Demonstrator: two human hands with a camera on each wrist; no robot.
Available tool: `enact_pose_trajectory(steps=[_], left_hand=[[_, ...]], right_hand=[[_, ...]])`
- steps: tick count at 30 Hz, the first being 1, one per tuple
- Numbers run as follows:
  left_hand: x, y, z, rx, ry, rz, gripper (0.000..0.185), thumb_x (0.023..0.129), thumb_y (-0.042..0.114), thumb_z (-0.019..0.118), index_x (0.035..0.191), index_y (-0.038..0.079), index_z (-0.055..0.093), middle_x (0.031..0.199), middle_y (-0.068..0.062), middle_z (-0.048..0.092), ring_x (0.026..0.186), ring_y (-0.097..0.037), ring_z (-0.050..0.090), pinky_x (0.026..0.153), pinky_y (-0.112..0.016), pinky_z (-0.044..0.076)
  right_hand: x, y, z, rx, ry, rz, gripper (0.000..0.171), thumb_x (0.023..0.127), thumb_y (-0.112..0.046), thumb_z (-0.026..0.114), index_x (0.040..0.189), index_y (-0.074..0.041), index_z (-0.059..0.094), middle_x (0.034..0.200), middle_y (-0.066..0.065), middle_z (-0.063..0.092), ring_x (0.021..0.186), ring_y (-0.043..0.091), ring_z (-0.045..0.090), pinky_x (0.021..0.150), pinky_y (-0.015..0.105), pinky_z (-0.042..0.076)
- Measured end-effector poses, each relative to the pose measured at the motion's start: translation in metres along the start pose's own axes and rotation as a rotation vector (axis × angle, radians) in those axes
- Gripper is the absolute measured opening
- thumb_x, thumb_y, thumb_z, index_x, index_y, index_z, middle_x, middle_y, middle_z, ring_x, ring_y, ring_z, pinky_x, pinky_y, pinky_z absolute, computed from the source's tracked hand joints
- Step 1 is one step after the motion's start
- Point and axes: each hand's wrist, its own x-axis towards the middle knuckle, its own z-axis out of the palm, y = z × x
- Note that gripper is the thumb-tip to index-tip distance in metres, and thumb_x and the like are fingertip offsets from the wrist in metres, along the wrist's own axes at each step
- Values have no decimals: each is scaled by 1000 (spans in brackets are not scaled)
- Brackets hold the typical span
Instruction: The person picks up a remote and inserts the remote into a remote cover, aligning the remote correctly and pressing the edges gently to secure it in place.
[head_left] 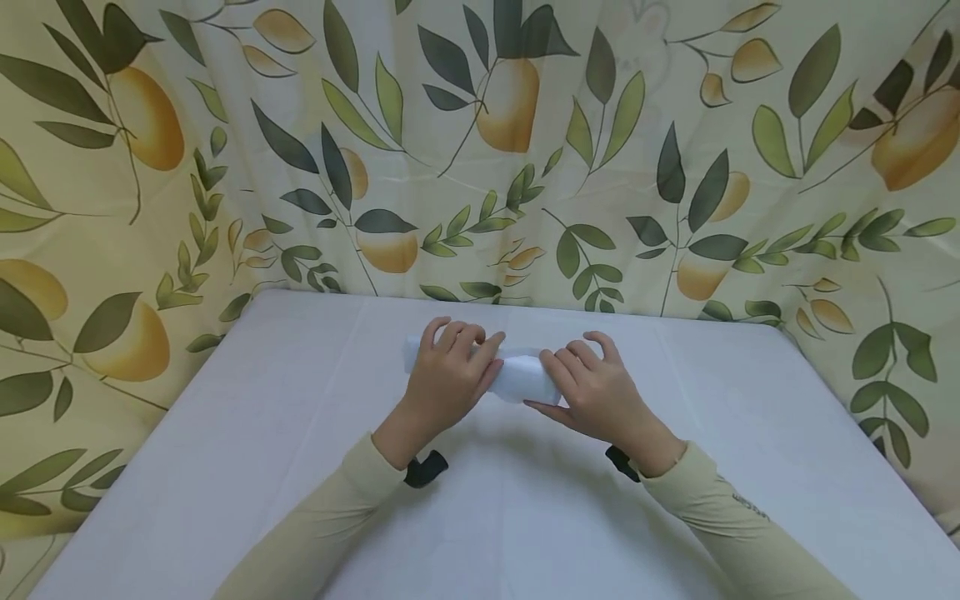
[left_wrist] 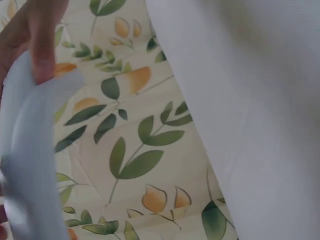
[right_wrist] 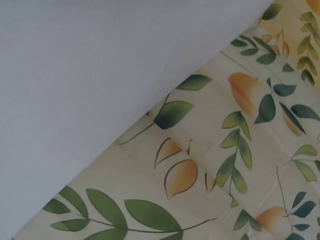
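Observation:
A pale bluish-white thin sheet (head_left: pixel 527 380), curled over or rolled, is held above the white table between both hands. My left hand (head_left: pixel 447 375) grips it toward its left end, which sticks out past the fingers. At the right end, my right hand (head_left: pixel 600 385) pinches it between thumb and fingers. In the left wrist view the curved sheet (left_wrist: pixel 32 155) runs down the left edge, with a finger pressing on its upper part. Whether it is paper or cloth I cannot tell. The right wrist view shows neither hand nor sheet.
The white-covered table (head_left: pixel 247 467) spreads beneath both hands. Behind it hangs a cream curtain (head_left: pixel 465 192) printed with leaves and orange fruit. A black strap piece (head_left: pixel 426 470) shows by the left wrist, and another black piece (head_left: pixel 622 463) by the right.

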Motion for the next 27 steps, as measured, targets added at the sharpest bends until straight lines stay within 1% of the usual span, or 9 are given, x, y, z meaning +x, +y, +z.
enact_pose_trajectory(steps=[3,5,7,9,11,14,18,23,27], left_hand=[[-4,1,-1,13,96,-103,35,76,29,75,101,8,64,94,-8,60,91,-24,53,87,-42,43],[-5,3,-2,15,143,-142,35,73,28,77,95,8,60,91,-9,59,89,-26,51,84,-42,42],[-5,4,-3,14,142,-158,32,73,30,77,88,8,60,87,-8,59,87,-26,52,81,-41,42],[-3,7,-4,-4,113,-164,28,74,33,75,82,10,61,81,-6,60,84,-24,54,80,-41,43],[-1,11,-4,-44,82,-172,26,76,35,74,79,11,64,76,-4,62,80,-23,55,80,-40,43],[6,17,-5,-108,58,-192,26,79,36,71,81,10,67,75,-3,65,77,-21,56,80,-40,44],[14,23,-5,-172,68,-239,26,81,32,70,84,7,66,75,-3,66,77,-20,56,81,-40,44],[17,26,-5,-225,93,-306,22,80,25,70,83,5,62,73,-4,61,77,-22,54,79,-38,44],[21,27,-6,-260,113,-318,24,79,25,70,83,4,60,74,-5,59,77,-22,53,78,-38,43]], right_hand=[[2,4,-2,-34,43,67,65,55,-43,86,96,1,60,77,13,66,72,29,60,75,53,48],[4,7,-3,-52,71,116,60,64,-44,80,96,2,60,77,15,66,72,31,60,75,54,47],[7,9,-5,-56,115,165,57,75,-48,71,95,4,59,76,18,65,72,33,59,75,54,46],[10,9,-6,-63,152,212,58,85,-53,57,94,5,59,76,20,65,72,34,59,75,54,45],[14,8,-6,-59,187,261,63,90,-56,46,93,5,58,77,21,65,72,35,58,74,53,44],[20,3,-7,-47,214,324,67,90,-59,42,94,6,59,78,22,66,73,35,57,73,53,44],[25,-5,-8,-13,209,374,69,91,-59,43,97,8,58,79,22,65,73,35,58,73,52,44],[27,-10,-10,13,157,371,64,91,-53,43,101,9,57,83,23,65,74,35,58,76,52,45],[26,-10,-12,28,157,386,58,88,-47,48,100,9,58,84,23,66,74,35,58,75,52,44]])
